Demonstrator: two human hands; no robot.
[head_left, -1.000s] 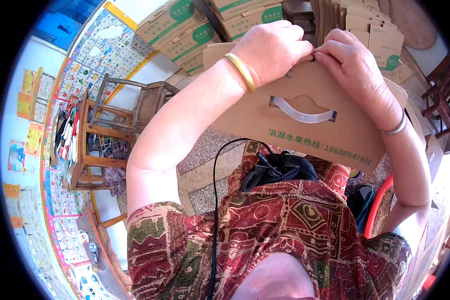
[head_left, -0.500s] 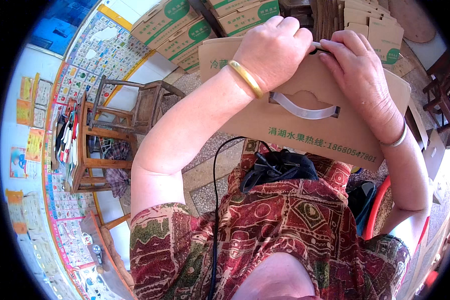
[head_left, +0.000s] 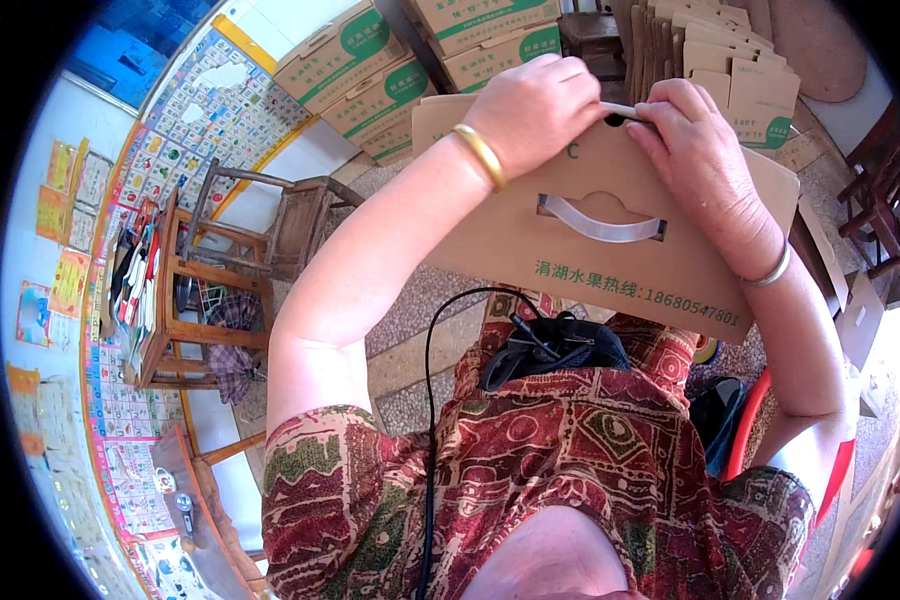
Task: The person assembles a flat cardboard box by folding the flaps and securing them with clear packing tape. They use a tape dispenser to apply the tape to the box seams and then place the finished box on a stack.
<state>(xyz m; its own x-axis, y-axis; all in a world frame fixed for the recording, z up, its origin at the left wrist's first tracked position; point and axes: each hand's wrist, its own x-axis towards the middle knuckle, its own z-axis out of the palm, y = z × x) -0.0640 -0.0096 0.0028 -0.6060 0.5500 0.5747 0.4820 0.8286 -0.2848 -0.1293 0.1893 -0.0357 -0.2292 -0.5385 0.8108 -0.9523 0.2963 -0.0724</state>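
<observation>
In front of me is a brown cardboard carton (head_left: pixel 500 255) with green print and a curved, clear-white plastic handle (head_left: pixel 605 222) set in its upper face. My left hand (head_left: pixel 542 112), with a gold bangle at the wrist, is closed on the carton's far edge, its fingers curled and partly hidden. Beside it my right hand (head_left: pixel 698 145), wearing a silvery bangle, pinches the same edge between thumb and fingers. A narrow pale piece, perhaps a folded lip of the cardboard, spans the gap between the hands above a small dark hole.
Printed cartons (head_left: pixel 375 95) are stacked beyond my left arm, and flattened cardboard (head_left: pixel 745 85) stands at the far right. A wooden chair (head_left: pixel 295 225) is on the left near a wall chart. By my right arm is a red-rimmed container (head_left: pixel 760 400). A black cable (head_left: pixel 430 420) runs down my front.
Both hands have moved slightly left and nearer to me, along with the far edge of the carton. Both hands stay closed at that edge.
</observation>
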